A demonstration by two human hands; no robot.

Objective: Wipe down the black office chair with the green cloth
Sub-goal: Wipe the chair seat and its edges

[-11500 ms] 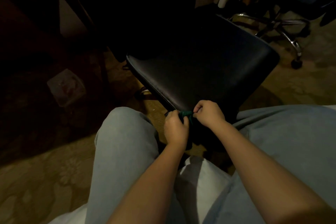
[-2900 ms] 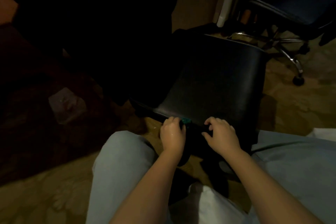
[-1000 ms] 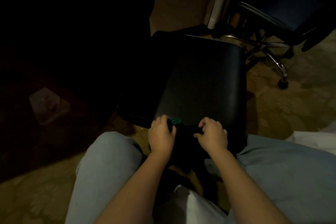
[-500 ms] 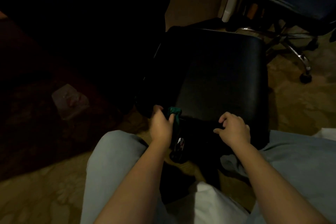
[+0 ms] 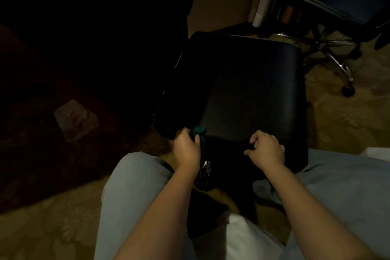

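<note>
From the head camera, looking down in dim light: a black office chair point(image 5: 249, 91) stands just in front of the person's knees, its padded seat facing up and its near edge at the hands. The left hand point(image 5: 186, 149) is curled into a fist around a bunched green cloth point(image 5: 198, 131) — a knot of it pokes out above the thumb and a strip trails down beside the wrist. Cloth and fist sit at the seat's near left corner, against the front edge. The right hand point(image 5: 266, 148) rests further right on the same edge, fingers bent and hooked over it, holding nothing but the chair; whether they truly grip the rim or just lie on it is hard to tell in this gloom. Below the seat something shiny point(image 5: 205, 172) glints beside the left wrist. Pale trousers point(image 5: 135, 192) cover both thighs. A second chair point(image 5: 337, 2) with a chrome wheeled base stands well apart at the upper right, and a clear plastic box point(image 5: 76, 119) lies on the floor to the left.
</note>
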